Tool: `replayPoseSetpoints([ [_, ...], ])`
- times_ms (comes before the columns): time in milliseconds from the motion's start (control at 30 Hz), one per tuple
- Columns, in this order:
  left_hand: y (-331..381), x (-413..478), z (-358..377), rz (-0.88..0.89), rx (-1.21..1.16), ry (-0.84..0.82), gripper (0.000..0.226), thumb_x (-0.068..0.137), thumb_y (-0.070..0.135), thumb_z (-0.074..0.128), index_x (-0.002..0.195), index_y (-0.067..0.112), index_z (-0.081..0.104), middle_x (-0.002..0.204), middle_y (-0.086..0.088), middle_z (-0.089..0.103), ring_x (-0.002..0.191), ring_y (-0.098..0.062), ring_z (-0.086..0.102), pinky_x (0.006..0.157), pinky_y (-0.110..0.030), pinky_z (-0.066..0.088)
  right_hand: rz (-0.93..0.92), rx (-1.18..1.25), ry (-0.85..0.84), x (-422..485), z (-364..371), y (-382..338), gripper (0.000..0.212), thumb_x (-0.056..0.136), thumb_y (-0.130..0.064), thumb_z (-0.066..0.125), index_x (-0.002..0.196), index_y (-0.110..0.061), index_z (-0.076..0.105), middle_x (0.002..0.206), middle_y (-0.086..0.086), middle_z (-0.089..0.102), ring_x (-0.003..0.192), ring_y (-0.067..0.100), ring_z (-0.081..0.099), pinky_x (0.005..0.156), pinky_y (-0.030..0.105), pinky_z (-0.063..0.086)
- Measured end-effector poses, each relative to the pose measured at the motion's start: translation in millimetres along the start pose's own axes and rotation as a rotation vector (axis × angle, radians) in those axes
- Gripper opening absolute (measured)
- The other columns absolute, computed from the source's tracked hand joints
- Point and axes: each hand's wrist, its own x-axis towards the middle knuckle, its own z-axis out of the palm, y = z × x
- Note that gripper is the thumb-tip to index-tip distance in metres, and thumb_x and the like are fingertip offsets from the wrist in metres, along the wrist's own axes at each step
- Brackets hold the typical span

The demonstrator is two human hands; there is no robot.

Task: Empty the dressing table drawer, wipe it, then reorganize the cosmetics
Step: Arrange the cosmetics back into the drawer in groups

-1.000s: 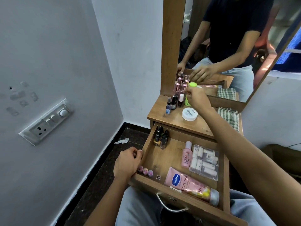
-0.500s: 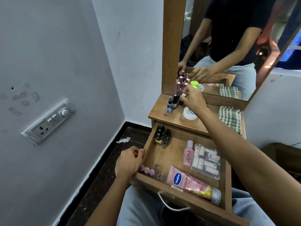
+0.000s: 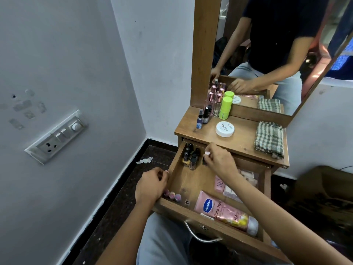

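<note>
- Seated before an open wooden drawer [image 3: 193, 180] pulled out of a small wooden dressing table [image 3: 242, 138], a person works with both bare hands; one white wall switchboard [image 3: 57, 137] sits well to the left.
- Left hand [image 3: 150, 185]: fingers curled shut over the drawer's left wall, gripping the wood.
- Three small round pink-topped pots [image 3: 172, 195] lie in a row in the drawer's front-left corner, just beside that hand.
- A cluster of small dark-capped nail polish bottles [image 3: 190, 155], about six, stands in the back-left corner; the exact count is hard to tell.
- On the tabletop at the left stand two small dark spray bottles [image 3: 203, 118], some four clear perfume bottles with rose-gold caps [image 3: 214, 101] and one lime-green cylindrical container [image 3: 225, 108].
- Right hand [image 3: 219, 161]: reaching into the back of the drawer, fingertips pinched closed on one small white-capped item [image 3: 206, 153]; what it is cannot be told.
- One round white jar [image 3: 224, 129] with a printed lid rests on the tabletop.
- One pink Vaseline lotion tube [image 3: 223, 213] lies along the drawer's front.
- One small pink bottle [image 3: 219, 184] and one clear plastic pouch of white pieces [image 3: 246, 177] lie partly hidden under the right forearm.
- One folded green-and-white checked cloth [image 3: 269, 139] lies at the tabletop's right end, below the wood-framed mirror [image 3: 206, 54].
</note>
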Motion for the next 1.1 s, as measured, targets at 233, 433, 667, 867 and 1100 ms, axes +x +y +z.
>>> replayPoseSetpoints([
  [233, 0, 0, 0, -0.005, 0.003, 0.009, 0.027, 0.095, 0.051, 0.049, 0.092, 0.03, 0.066, 0.065, 0.008, 0.066, 0.064, -0.006, 0.063, 0.06, -0.027, 0.05, 0.179, -0.035, -0.107, 10, 33, 5, 0.013, 0.094, -0.02, 0.048, 0.104, -0.012, 0.048, 0.101, 0.013, 0.062, 0.09, 0.035, 0.059, 0.07, 0.041, 0.049],
  [433, 0, -1, 0, -0.012, -0.018, -0.005, 0.026, 0.095, 0.05, 0.049, 0.088, 0.029, 0.064, 0.064, 0.008, 0.068, 0.063, -0.005, 0.064, 0.062, -0.028, 0.053, 0.235, 0.066, -0.051, -1, 46, 9, 0.025, 0.092, -0.016, 0.053, 0.116, -0.012, 0.046, 0.107, 0.013, 0.06, 0.096, 0.034, 0.059, 0.074, 0.037, 0.045],
  [667, 3, -3, -1, -0.018, -0.009, -0.005, 0.026, 0.096, 0.049, 0.05, 0.09, 0.028, 0.065, 0.066, 0.007, 0.067, 0.062, -0.005, 0.063, 0.054, -0.023, 0.043, 0.391, 0.093, -0.058, -1, 56, 11, 0.017, 0.089, -0.02, 0.059, 0.104, -0.011, 0.055, 0.099, 0.011, 0.063, 0.09, 0.031, 0.062, 0.073, 0.039, 0.053],
  [867, 4, -3, -2, -0.02, 0.006, -0.002, 0.026, 0.096, 0.049, 0.049, 0.091, 0.028, 0.065, 0.068, 0.008, 0.067, 0.063, -0.005, 0.062, 0.053, -0.023, 0.041, 0.484, 0.207, 0.012, 6, 66, 2, 0.015, 0.091, -0.017, 0.06, 0.103, -0.009, 0.059, 0.094, 0.009, 0.067, 0.087, 0.027, 0.064, 0.075, 0.037, 0.053],
  [1100, 5, -3, -3, -0.02, 0.014, -0.003, 0.026, 0.096, 0.049, 0.05, 0.092, 0.028, 0.065, 0.07, 0.009, 0.066, 0.064, -0.005, 0.062, 0.053, -0.023, 0.041, 0.525, 0.246, 0.055, 4, 70, 1, 0.019, 0.092, -0.012, 0.059, 0.11, -0.006, 0.057, 0.102, 0.013, 0.067, 0.095, 0.029, 0.064, 0.076, 0.034, 0.05],
])
